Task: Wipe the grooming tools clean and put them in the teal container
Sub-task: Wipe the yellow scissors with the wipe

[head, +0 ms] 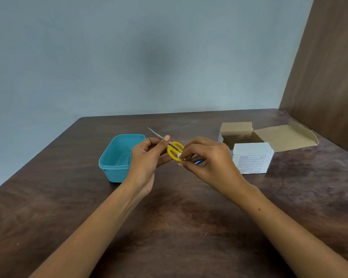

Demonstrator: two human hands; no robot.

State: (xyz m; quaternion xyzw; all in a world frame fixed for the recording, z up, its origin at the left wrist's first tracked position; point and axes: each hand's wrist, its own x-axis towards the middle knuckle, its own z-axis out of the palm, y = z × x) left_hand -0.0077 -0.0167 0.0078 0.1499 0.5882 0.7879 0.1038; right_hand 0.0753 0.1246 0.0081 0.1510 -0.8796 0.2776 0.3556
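Head view: left hand (147,157) grips scissors (174,150); right hand (207,159) pinches white wipe (178,155); box (251,159) label unreadable.

Plain room: wooden table (189,227), bare wall (129,57)
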